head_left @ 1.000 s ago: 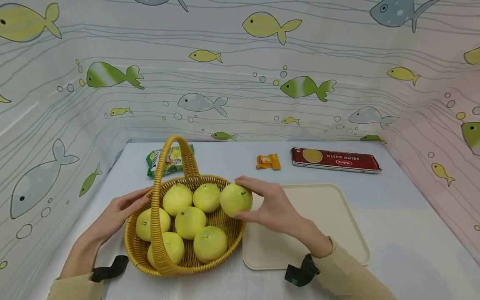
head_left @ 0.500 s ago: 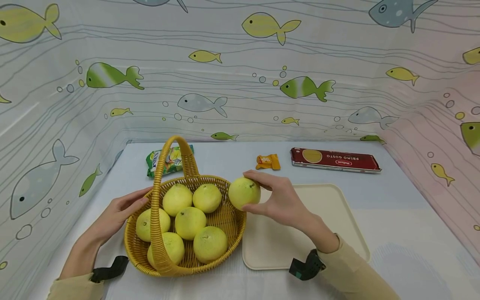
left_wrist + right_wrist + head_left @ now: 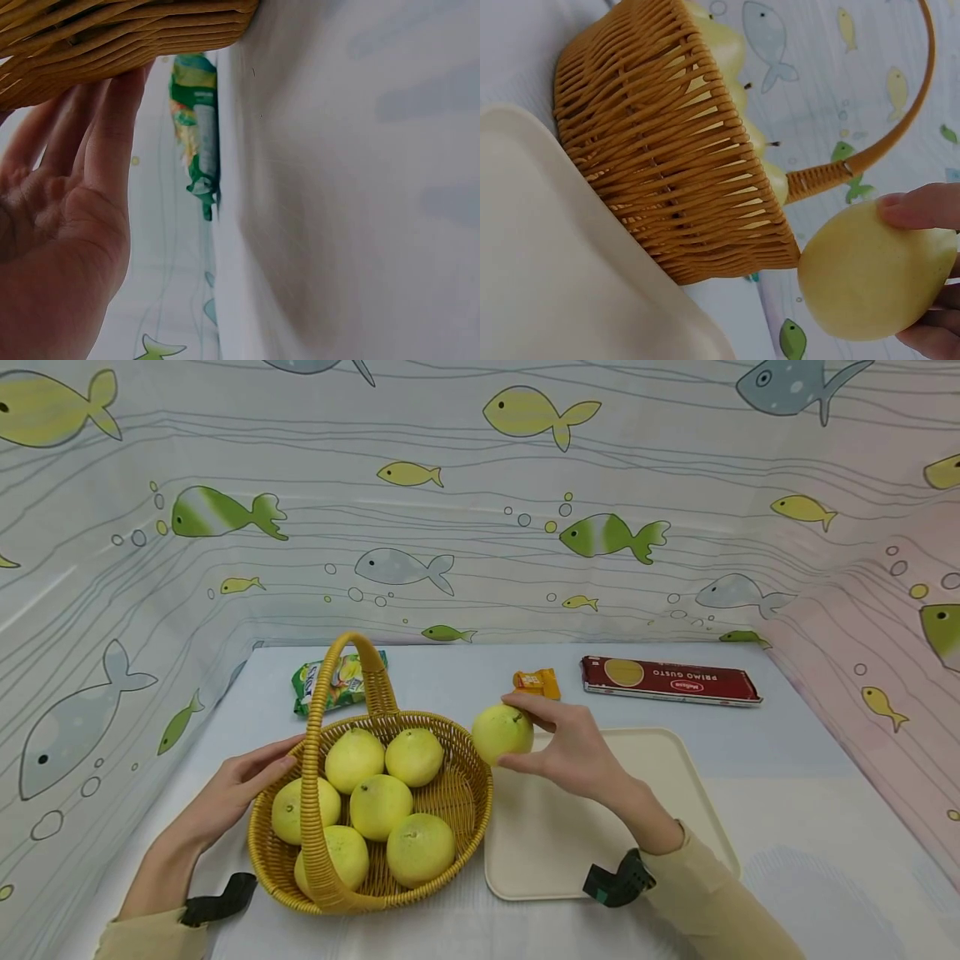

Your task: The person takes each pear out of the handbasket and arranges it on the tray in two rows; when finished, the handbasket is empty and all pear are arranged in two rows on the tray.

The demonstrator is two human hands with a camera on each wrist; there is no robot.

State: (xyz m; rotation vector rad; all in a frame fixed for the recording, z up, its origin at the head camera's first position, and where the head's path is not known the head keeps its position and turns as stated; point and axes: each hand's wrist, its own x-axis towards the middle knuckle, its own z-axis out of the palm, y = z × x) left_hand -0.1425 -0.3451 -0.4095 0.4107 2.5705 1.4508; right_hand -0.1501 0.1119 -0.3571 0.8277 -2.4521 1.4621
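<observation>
In the head view a yellow wicker basket [image 3: 465,843] with a tall handle holds several yellow-green pears [image 3: 381,807]. My left hand [image 3: 238,783] rests on its left side at the rim. In the left wrist view, the fingers of the left hand [image 3: 71,195] lie fairly straight against the woven wall [image 3: 135,56]. My right hand [image 3: 577,750] grips one pear [image 3: 498,735] between thumb and fingers, just beyond the basket's right rim, over the tray's far left corner. The right wrist view shows this pear [image 3: 870,277] close beside the basket rim.
A cream tray [image 3: 697,802] lies right of the basket. Along the back are a green snack bag [image 3: 345,683], a small orange packet [image 3: 546,683] and a long red biscuit pack [image 3: 671,681]. A fish-print sheet [image 3: 480,535] encloses the table.
My right hand has carried the pear rightward and away from me, from above the basket's right rim to just outside it. The left hand and basket have stayed still.
</observation>
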